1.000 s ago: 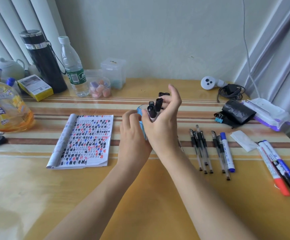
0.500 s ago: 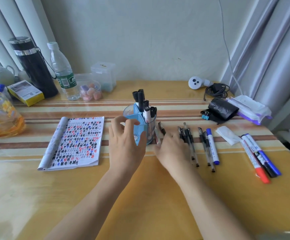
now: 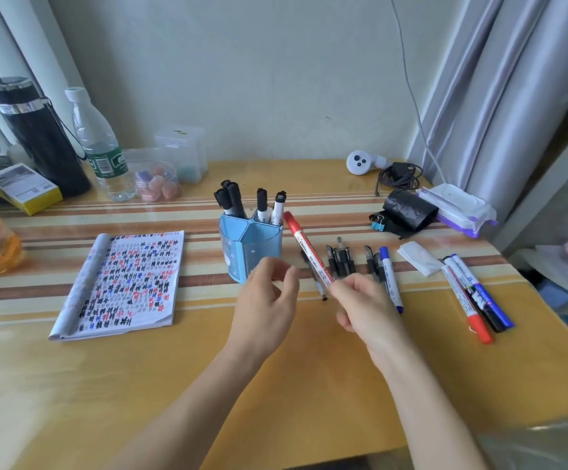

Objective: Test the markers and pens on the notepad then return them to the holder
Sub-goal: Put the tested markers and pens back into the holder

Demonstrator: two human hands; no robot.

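The right hand [image 3: 367,301] clamps its fingers [image 3: 338,288] on the lower end of a red-capped marker [image 3: 305,248], cap angled toward eleven o'clock beside the blue holder [image 3: 241,244], while the left hand [image 3: 265,308] hangs loosely curled, fingers apart, holding nothing.

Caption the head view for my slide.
The right hand holds a red-capped white marker beside the blue plastic pen holder.

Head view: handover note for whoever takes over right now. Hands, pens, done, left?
Left hand: holds nothing, fingers loosely curled, before the blue plastic pen holder.
Right hand: grips a red-capped white marker by its tail, cap on.
Done: black-capped markers stand in the holder; the paper notepad is full of marks.
Left: test the held marker, then the black pens, blue-capped marker and three markers lying right of the holder.
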